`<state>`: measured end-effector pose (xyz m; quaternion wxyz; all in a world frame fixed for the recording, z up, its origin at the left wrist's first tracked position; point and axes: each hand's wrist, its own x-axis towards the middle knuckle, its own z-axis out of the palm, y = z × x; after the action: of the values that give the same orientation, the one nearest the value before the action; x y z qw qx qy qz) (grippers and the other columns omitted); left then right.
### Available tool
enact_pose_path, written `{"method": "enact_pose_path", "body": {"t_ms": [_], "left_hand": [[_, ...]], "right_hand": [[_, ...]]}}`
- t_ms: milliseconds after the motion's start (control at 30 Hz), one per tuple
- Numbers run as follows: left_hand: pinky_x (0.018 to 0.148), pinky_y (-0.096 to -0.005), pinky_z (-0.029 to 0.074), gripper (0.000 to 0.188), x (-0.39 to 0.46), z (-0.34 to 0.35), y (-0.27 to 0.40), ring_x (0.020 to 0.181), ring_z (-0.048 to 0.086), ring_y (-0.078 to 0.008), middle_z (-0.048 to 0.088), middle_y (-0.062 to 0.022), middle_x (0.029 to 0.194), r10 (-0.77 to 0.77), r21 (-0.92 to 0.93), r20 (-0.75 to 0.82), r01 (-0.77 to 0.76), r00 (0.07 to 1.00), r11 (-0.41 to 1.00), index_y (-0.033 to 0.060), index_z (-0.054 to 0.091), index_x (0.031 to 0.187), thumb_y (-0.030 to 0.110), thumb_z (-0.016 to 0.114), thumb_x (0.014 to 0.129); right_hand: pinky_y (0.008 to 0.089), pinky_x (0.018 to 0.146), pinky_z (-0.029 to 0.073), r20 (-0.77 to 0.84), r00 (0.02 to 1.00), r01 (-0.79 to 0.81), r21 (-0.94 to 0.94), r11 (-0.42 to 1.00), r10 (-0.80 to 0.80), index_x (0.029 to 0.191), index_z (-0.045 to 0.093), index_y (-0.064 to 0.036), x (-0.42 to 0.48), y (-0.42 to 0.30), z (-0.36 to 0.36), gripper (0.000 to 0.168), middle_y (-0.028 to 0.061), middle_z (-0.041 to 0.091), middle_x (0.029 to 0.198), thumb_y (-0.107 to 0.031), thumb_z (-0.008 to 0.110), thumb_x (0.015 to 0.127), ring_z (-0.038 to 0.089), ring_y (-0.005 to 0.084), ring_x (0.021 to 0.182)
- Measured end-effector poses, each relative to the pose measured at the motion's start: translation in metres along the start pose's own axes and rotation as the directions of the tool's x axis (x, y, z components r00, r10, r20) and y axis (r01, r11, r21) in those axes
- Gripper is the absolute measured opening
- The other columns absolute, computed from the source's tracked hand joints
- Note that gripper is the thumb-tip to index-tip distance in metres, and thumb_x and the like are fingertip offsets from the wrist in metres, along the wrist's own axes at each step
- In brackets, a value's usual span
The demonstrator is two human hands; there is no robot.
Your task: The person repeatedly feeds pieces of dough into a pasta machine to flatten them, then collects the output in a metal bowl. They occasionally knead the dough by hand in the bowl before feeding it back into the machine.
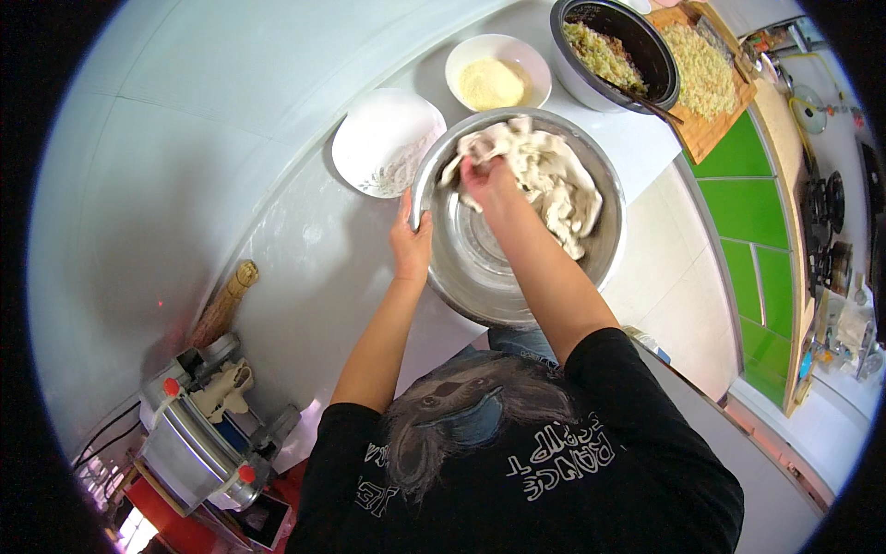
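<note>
A large stainless steel basin (477, 277) sits in front of me, with a pile of pale, floury dough pieces (561, 180) along its far and right sides. My left hand (410, 239) grips the basin's left rim, thumb inside and fingers outside. Inside the basin, my right hand (490, 183) has its fingers curled on the dough at the pile's left end; motion blurs the fingertips. Just left of the basin lies a white plate (377, 128) with white flour (408, 163) on its right part. Behind the rim stands a white bowl (531, 59) of yellowish meal (491, 83).
Back right, a dark inner pot (602, 97) holds chopped filling (602, 55) and a utensil. A wooden board (706, 135) beside it carries chopped vegetable (699, 73). At lower left stand a dough-rolling machine (201, 436) with dough on it and a straw whisk broom (227, 301).
</note>
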<state>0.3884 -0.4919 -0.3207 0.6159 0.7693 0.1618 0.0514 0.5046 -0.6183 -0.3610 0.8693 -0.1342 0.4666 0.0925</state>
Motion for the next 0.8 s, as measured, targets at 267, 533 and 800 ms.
{"method": "enact_pose_path", "body": {"t_ms": [267,533,800], "left_hand": [[0.092,-0.0269,0.038,0.045,-0.001,-0.002,-0.004,0.112,0.047,-0.0184,0.046,-0.018,0.126,-0.051,-0.001,-0.018,0.051,0.999,0.999,-0.0053,0.039,0.127,0.007,0.054,0.085],[0.088,-0.0256,0.039,0.042,0.005,-0.002,0.001,0.103,0.051,-0.0151,0.053,-0.0153,0.119,-0.055,0.034,-0.05,0.057,0.997,0.998,-0.0056,0.045,0.123,0.023,0.046,0.092],[0.089,-0.0276,0.04,0.044,0.004,0.001,-0.004,0.104,0.053,-0.0185,0.053,-0.0177,0.118,-0.046,0.037,-0.085,0.049,0.995,0.998,-0.0065,0.044,0.122,0.011,0.056,0.084]], "right_hand": [[0.0244,0.05,0.05,-0.064,0.949,0.316,0.233,0.92,-0.31,0.089,0.055,-0.01,0.019,-0.078,-0.009,0.026,0.0063,0.057,0.082,-0.028,0.037,0.09,0.053,0.0181,0.064],[0.0363,0.07,0.045,0.553,0.652,0.553,-0.815,-0.173,-0.519,0.103,0.049,0.004,0.036,0.043,-0.072,0.038,0.0189,0.059,0.088,-0.028,0.031,0.095,0.056,0.0265,0.085],[0.0428,0.07,0.045,0.347,0.768,0.63,-0.26,-0.732,0.538,0.12,0.045,-0.019,-0.124,-0.043,-0.103,0.038,0.017,0.059,0.093,-0.025,0.05,0.083,0.059,0.0322,0.088]]}}
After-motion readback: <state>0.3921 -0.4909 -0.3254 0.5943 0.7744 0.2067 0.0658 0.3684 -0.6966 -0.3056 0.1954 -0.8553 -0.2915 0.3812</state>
